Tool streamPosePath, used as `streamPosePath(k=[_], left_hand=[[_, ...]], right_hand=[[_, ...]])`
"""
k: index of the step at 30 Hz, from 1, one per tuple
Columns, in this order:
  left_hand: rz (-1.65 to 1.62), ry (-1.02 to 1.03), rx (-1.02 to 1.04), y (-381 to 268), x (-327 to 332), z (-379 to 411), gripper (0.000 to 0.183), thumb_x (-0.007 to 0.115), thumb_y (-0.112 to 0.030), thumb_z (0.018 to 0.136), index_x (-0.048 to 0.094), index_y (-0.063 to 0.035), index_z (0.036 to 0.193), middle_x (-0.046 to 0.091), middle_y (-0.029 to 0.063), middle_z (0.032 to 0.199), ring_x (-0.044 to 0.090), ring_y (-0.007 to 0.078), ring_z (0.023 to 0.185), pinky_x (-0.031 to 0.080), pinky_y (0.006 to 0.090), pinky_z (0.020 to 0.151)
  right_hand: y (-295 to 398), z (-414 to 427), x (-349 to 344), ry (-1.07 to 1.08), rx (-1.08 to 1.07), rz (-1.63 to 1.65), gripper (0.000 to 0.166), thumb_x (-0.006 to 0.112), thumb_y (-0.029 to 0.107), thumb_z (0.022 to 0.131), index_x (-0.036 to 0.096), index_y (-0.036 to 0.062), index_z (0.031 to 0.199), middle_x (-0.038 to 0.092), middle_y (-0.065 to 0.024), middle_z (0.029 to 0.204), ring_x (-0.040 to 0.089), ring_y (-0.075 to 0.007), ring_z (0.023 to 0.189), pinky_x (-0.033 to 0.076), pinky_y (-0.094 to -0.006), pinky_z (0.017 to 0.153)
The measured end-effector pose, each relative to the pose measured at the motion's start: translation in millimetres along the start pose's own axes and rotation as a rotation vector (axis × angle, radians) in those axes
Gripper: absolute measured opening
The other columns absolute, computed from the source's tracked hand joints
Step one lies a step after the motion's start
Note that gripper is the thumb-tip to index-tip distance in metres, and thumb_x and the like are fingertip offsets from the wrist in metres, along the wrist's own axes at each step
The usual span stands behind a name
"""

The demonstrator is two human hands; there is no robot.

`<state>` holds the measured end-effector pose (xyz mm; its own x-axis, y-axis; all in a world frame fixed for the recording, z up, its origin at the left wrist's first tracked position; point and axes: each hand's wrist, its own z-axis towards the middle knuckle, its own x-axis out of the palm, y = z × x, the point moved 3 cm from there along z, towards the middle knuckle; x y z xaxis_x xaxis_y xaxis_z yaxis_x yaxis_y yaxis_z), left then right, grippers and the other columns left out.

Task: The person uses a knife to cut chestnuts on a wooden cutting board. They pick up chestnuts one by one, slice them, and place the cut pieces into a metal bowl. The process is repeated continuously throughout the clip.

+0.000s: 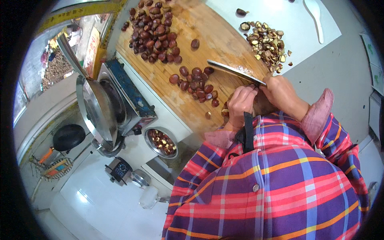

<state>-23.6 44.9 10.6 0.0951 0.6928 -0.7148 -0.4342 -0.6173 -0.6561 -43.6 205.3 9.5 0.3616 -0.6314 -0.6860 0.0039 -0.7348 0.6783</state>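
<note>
My right hand (280,90) grips the handle of a kitchen knife (235,72). The blade, seen nearly edge-on, reaches up and left over a wooden cutting board (210,27). Right by the heel of the blade, my left hand (241,100) has its fingers curled downward; what lies under its fingertips is hidden. A small group of chestnuts (196,82) is spread on the board left of the blade. Farther away is a large heap of whole brown chestnuts (153,34), with a single chestnut (195,44) apart from it. Cut chestnut pieces (268,45) are piled beyond the knife.
A metal bowl (161,142) of cut chestnuts stands left of the board. Beside the board is a gas stove (129,90), with a steel wok (96,111) tilted against it. A white spoon (315,19) lies at the upper right. A black pan (69,137) hangs at the left.
</note>
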Motion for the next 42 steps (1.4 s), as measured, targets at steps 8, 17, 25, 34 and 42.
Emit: streamPosePath(k=[8, 17, 25, 34, 42], left_hand=[[0.043, -0.014, 0.035, 4, 4, -11, 0.023, 0.062, 0.001, 0.072, 0.070, 0.0009, 0.094, 0.068, 0.0130, 0.097, 0.067, 0.0314, 0.093, 0.056, 0.0372, 0.081], [0.143, 0.098, 0.057, 2, 0, -12, 0.028, 0.062, -0.002, 0.072, 0.071, -0.0001, 0.099, 0.068, 0.0136, 0.101, 0.066, 0.0334, 0.095, 0.056, 0.0370, 0.081], [0.100, 0.134, 0.142, 8, -4, -7, 0.030, 0.062, -0.006, 0.072, 0.071, 0.0000, 0.100, 0.069, 0.0140, 0.102, 0.066, 0.0337, 0.096, 0.056, 0.0366, 0.080], [0.076, 0.148, 0.127, 5, -6, -3, 0.032, 0.060, -0.010, 0.072, 0.071, -0.0013, 0.100, 0.067, 0.0130, 0.101, 0.066, 0.0324, 0.095, 0.055, 0.0360, 0.076], [0.142, 0.200, 0.089, 2, -7, 2, 0.029, 0.060, -0.010, 0.073, 0.069, -0.0018, 0.100, 0.065, 0.0129, 0.100, 0.065, 0.0324, 0.094, 0.055, 0.0363, 0.074]], right_hand=[[-18, -47, -37, -0.088, 0.091, 0.000, 0.012, 0.064, 0.002, 0.079, 0.055, -0.0001, 0.071, 0.056, -0.0251, 0.062, 0.059, -0.0455, 0.062, 0.046, -0.0520, 0.054], [-9, -78, -46, 0.066, 0.063, -0.113, 0.009, 0.062, 0.000, 0.074, 0.056, -0.0017, 0.081, 0.061, -0.0237, 0.066, 0.063, -0.0430, 0.064, 0.051, -0.0502, 0.059], [9, -76, -57, 0.184, 0.098, -0.230, 0.008, 0.059, 0.001, 0.077, 0.056, -0.0024, 0.084, 0.063, -0.0242, 0.068, 0.065, -0.0433, 0.067, 0.052, -0.0506, 0.060], [12, -76, -53, 0.158, 0.115, -0.228, 0.007, 0.058, 0.000, 0.078, 0.056, -0.0021, 0.085, 0.063, -0.0235, 0.069, 0.065, -0.0431, 0.067, 0.052, -0.0514, 0.060], [14, -73, -50, 0.174, 0.159, -0.218, 0.011, 0.060, 0.000, 0.077, 0.058, -0.0020, 0.087, 0.064, -0.0242, 0.070, 0.065, -0.0430, 0.068, 0.053, -0.0512, 0.061]])
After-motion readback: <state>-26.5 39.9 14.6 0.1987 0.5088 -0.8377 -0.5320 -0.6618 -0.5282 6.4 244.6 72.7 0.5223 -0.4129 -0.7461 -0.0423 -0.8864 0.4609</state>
